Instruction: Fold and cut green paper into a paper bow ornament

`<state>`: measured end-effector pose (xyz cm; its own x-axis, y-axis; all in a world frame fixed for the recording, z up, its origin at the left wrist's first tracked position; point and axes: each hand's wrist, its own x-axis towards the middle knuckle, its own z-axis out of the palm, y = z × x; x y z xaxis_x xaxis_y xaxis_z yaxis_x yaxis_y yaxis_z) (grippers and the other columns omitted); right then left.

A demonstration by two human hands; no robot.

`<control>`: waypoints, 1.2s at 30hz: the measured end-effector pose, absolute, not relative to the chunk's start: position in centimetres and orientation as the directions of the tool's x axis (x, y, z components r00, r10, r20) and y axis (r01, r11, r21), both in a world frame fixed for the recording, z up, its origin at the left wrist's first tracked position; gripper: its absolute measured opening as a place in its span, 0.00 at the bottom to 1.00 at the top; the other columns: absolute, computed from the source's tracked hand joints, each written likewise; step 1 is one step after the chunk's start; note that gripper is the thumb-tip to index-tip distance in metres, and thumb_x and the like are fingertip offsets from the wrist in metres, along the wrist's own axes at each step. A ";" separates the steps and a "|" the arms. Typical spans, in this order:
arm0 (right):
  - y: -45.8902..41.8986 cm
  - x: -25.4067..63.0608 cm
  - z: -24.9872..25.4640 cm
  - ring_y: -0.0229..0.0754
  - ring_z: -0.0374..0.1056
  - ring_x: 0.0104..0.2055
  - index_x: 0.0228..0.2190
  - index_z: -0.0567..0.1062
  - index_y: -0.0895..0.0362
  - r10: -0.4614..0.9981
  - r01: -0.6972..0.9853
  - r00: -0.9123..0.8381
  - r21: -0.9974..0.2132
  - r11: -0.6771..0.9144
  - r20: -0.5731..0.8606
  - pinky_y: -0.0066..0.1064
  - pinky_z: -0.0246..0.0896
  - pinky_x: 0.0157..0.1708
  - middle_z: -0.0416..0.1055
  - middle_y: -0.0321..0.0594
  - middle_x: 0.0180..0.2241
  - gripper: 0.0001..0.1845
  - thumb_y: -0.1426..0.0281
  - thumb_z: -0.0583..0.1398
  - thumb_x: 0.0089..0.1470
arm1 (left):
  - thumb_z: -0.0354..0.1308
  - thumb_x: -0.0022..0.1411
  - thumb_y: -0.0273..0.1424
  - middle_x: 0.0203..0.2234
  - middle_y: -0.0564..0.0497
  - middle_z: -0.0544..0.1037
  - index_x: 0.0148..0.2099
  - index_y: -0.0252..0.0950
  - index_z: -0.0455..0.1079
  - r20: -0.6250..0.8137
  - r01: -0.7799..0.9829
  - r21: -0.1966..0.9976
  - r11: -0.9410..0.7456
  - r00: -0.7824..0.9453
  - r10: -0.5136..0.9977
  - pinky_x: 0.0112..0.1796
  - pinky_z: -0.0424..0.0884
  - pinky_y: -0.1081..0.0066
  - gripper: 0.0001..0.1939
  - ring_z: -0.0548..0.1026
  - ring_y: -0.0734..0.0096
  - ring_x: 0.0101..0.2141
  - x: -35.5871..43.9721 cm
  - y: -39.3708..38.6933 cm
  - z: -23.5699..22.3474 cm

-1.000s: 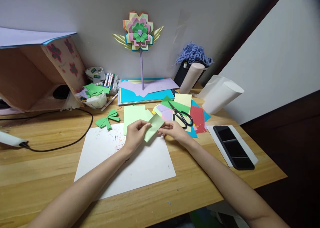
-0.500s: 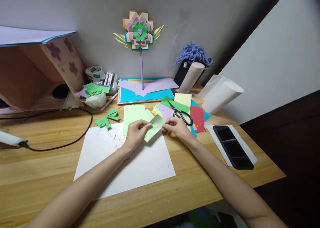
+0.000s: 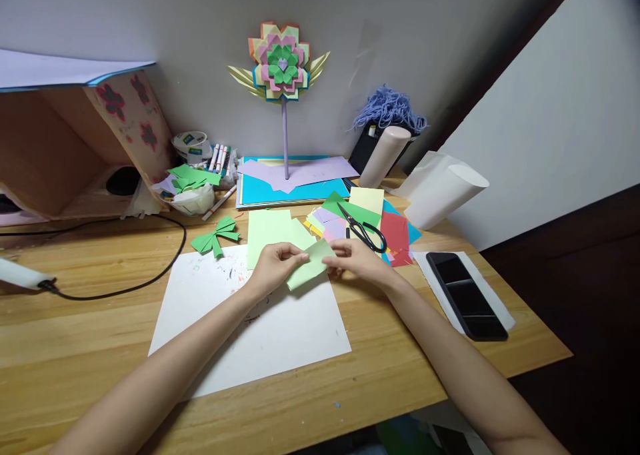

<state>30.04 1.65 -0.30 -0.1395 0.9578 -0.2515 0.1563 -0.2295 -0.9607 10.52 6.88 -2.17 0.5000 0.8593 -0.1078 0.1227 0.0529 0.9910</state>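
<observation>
The left hand (image 3: 274,267) and right hand (image 3: 357,258) each have their grip pinched on pale green paper (image 3: 311,267). Scissors (image 3: 358,227) lie nearby.

Clock centred on held green paper (image 3: 313,269). Passage: 6 o'clock, between forearms (image 3: 193,347), over flat white sheet (image 3: 285,345). Obstacles: scissors (image 3: 357,227), 2 o'clock; upright paper flower (image 3: 283,64), 12 o'clock; phone (image 3: 467,296), 3 o'clock; black cable (image 3: 185,236), 9 o'clock.
</observation>
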 end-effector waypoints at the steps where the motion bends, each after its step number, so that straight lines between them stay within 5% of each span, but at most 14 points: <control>1: 1.4 29.7 -0.3 0.35 0.67 0.23 0.29 0.75 0.61 0.940 0.161 -0.217 -0.959 -0.233 -0.264 0.25 0.61 0.23 0.73 0.37 0.23 0.14 0.62 0.65 0.42 | 0.63 0.47 0.39 0.22 0.49 0.76 0.27 0.31 0.72 -0.108 0.127 0.991 0.048 0.526 0.844 0.25 0.63 0.75 0.14 0.70 0.74 0.23 10.5 6.9 -2.1; 4: 1.2 29.1 -0.4 0.34 0.67 0.23 0.26 0.74 0.62 0.926 0.145 -0.246 -0.955 -0.257 -0.287 0.26 0.62 0.25 0.74 0.39 0.23 0.13 0.63 0.64 0.44 | 0.62 0.48 0.41 0.21 0.50 0.75 0.28 0.31 0.71 -0.118 0.121 0.991 0.062 0.536 0.836 0.24 0.63 0.76 0.15 0.70 0.75 0.22 10.3 6.9 -1.7; 9: 1.7 28.7 -1.1 0.32 0.66 0.21 0.24 0.74 0.61 0.969 0.001 0.066 -0.971 -0.238 -0.237 0.24 0.63 0.24 0.75 0.41 0.23 0.15 0.61 0.66 0.40 | 0.51 0.55 0.50 0.20 0.50 0.74 0.30 0.31 0.69 -0.110 -0.090 0.979 0.184 0.527 0.843 0.27 0.68 0.72 0.24 0.71 0.73 0.21 10.1 7.1 -1.3; 12: 1.8 28.1 -1.5 0.33 0.68 0.22 0.24 0.74 0.61 0.967 -0.114 0.164 -0.978 -0.177 -0.195 0.24 0.64 0.25 0.75 0.41 0.23 0.16 0.60 0.67 0.38 | 0.57 0.51 0.47 0.26 0.45 0.77 0.33 0.30 0.71 -0.063 -0.080 0.988 0.129 0.556 0.829 0.31 0.69 0.70 0.22 0.74 0.69 0.25 10.4 6.7 -1.2; 24: 1.3 26.7 -1.8 0.36 0.68 0.22 0.24 0.75 0.62 0.976 -0.067 0.134 -0.984 -0.166 -0.173 0.26 0.65 0.24 0.75 0.41 0.21 0.17 0.61 0.67 0.37 | 0.61 0.49 0.38 0.19 0.48 0.75 0.27 0.29 0.71 -0.107 0.187 0.982 0.023 0.452 0.886 0.22 0.66 0.74 0.14 0.72 0.71 0.21 10.8 6.0 -1.6; 36: 1.5 27.5 -1.7 0.36 0.68 0.21 0.24 0.75 0.61 0.975 -0.020 0.119 -0.982 -0.188 -0.189 0.26 0.64 0.23 0.75 0.41 0.21 0.17 0.60 0.67 0.36 | 0.60 0.51 0.41 0.19 0.45 0.76 0.28 0.29 0.71 -0.161 0.110 0.987 0.119 0.601 0.783 0.23 0.68 0.72 0.17 0.73 0.70 0.20 10.8 6.7 -1.5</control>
<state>27.54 1.55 -1.65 0.1186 0.9748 -0.1888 -0.0199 -0.1877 -0.9820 10.81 6.75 -1.53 0.6008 0.7830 -0.1613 0.1105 0.1185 0.9868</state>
